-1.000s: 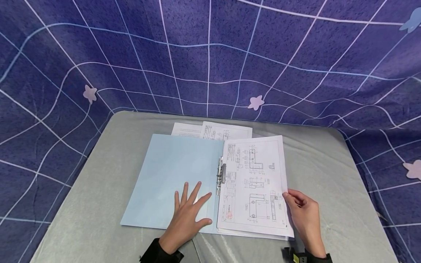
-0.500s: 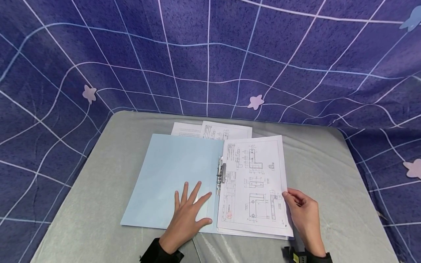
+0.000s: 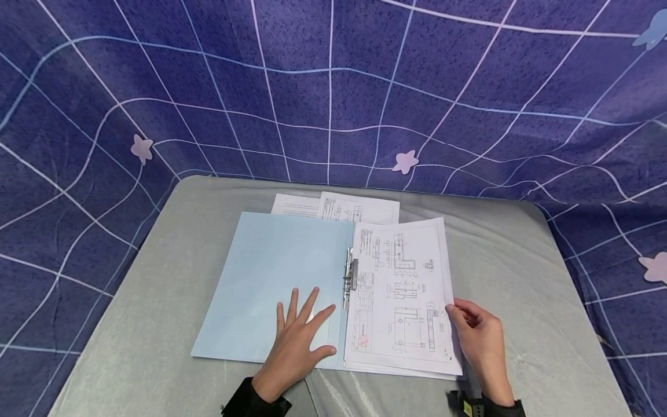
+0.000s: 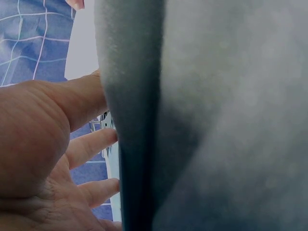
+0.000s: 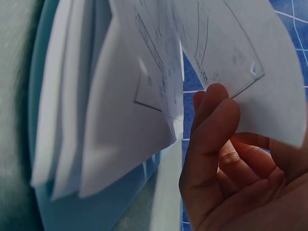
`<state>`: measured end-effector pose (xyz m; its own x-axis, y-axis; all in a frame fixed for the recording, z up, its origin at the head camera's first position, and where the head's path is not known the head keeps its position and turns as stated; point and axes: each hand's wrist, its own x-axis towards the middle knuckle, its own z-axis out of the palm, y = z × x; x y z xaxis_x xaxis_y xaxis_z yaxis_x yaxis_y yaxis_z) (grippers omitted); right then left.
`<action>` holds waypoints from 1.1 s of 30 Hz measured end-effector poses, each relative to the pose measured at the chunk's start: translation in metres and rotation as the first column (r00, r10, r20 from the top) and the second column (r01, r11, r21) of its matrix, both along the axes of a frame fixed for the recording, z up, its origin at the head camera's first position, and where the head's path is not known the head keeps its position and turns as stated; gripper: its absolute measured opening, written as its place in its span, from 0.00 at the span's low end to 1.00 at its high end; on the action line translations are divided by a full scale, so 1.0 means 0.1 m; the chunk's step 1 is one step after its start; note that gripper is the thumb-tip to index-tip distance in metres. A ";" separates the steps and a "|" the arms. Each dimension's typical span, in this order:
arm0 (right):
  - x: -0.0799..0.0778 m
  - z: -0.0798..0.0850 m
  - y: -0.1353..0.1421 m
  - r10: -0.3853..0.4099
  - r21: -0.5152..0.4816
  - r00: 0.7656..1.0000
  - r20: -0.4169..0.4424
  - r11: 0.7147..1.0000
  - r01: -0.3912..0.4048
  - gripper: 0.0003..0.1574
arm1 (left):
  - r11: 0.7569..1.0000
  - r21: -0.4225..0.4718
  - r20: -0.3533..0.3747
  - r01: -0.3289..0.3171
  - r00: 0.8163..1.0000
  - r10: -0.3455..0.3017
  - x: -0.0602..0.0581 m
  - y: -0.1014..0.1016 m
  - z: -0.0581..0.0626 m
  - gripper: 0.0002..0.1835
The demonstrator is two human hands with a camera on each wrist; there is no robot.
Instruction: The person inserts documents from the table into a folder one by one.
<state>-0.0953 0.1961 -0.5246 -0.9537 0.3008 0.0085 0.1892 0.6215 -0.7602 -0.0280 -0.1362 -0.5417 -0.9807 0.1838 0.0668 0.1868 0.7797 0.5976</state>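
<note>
A light blue folder [image 3: 281, 260] lies spread on the table, with a metal lever clip [image 3: 350, 278] near its spine. My left hand [image 3: 293, 350] rests on the folder's left cover, fingers straight and spread. On the right side lies a stack of white sheets printed with technical drawings. My right hand [image 3: 480, 341] pinches the right edge of the top sheet [image 3: 383, 324] between thumb and fingers. In the right wrist view, that sheet [image 5: 269, 103] curves up, apart from the several sheets [image 5: 110, 130] beneath it. The left wrist view shows the left fingers [image 4: 89, 147] against the folder's edge.
Two more printed sheets [image 3: 359, 208] stick out from behind the folder's top edge. A grey cloth [image 3: 156, 278] covers the table. Around it hangs a dark blue curtain [image 3: 292, 92] with lines and stars.
My right hand has shifted very slightly left, and the edge of the top sheet has come with it, bowing a little more. The left hand has stayed in place.
</note>
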 end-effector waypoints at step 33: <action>-0.02 -0.06 0.01 0.015 0.095 0.998 0.060 0.995 -0.021 0.16 | 1.000 0.016 -0.005 0.003 1.000 -0.003 0.00 0.00 0.00 0.42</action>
<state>-0.0972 0.1967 -0.5310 -0.9586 0.2841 -0.0197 0.2199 0.6946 -0.6850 -0.0283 -0.1360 -0.5418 -0.9798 0.1856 0.0750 0.1923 0.7693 0.6093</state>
